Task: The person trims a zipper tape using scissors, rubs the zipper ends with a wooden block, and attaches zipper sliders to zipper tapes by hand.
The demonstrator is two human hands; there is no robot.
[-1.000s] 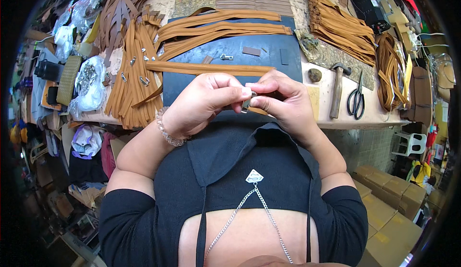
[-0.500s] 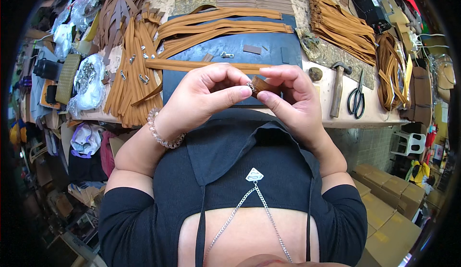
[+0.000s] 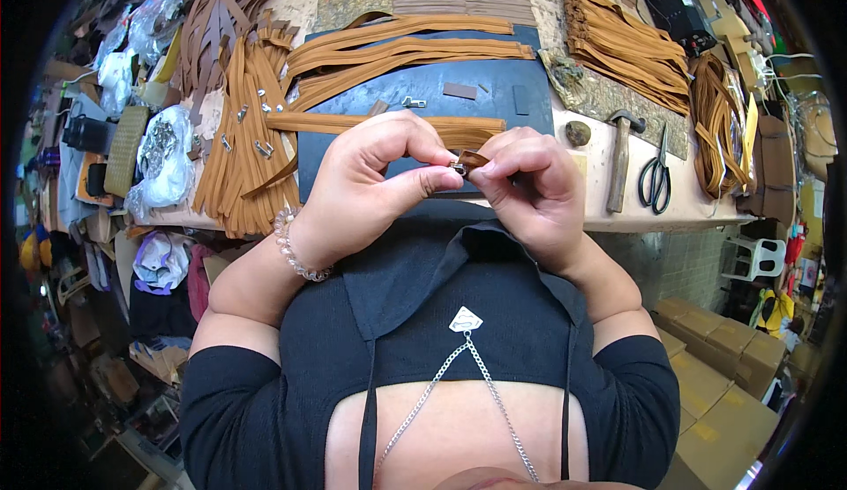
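Brown leather is the thing in both hands: a short brown leather strap end (image 3: 470, 160) with a small silver metal clip (image 3: 458, 168) at its tip. The left hand (image 3: 371, 181) is closed, with thumb and first finger pinched tight on the clip. The right hand (image 3: 529, 186) is closed too, its fingertips pinched on the strap end just beside the clip. Both hands meet in the air, close to the person's chest, above the near edge of the dark blue cutting mat (image 3: 423, 93).

I think the clip is just being put on this strap, so this piece is not done yet. Much work looks left. Long tan leather straps (image 3: 415, 49) lie across the mat, and one more loose silver clip (image 3: 413, 102) waits there. A big pile of tan straps (image 3: 251, 137) lies to the left, some with clips on them. To the right, on the pale workbench (image 3: 591, 199), sit a hammer (image 3: 619, 159) and black scissors (image 3: 655, 177).
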